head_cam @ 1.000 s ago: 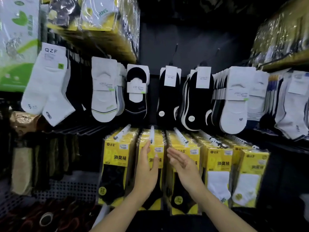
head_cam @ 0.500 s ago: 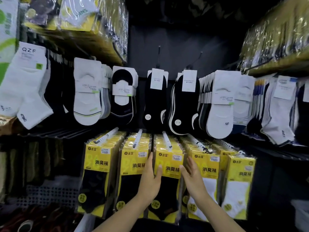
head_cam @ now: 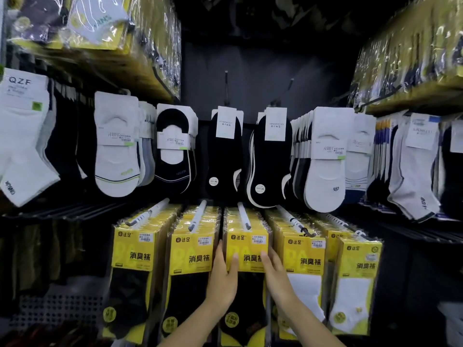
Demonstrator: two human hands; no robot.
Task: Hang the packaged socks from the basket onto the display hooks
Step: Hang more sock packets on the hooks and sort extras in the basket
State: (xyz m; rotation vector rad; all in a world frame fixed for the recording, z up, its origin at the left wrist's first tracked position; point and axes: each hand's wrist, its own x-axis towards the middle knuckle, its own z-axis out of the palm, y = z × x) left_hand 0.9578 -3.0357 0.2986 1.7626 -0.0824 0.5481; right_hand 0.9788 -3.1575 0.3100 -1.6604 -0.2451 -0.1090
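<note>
Hands are meeting on the third yellow sock pack (head_cam: 246, 249) from the left, which is hanging on its white display hook (head_cam: 243, 218). We are pressing our left hand (head_cam: 223, 279) against its left edge and our right hand (head_cam: 276, 276) against its right, fingers (head_cam: 234, 262) spread flat, not clamped. Black packs are hanging to its left, white packs (head_cam: 304, 271) to its right.

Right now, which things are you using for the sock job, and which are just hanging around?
Part of the job:
- left hand and right hand, either side of the middle yellow pack
- its hook

Just there:
- other yellow packs
- white socks and black socks on the row above
- wrapped bundles on the top shelf
</note>
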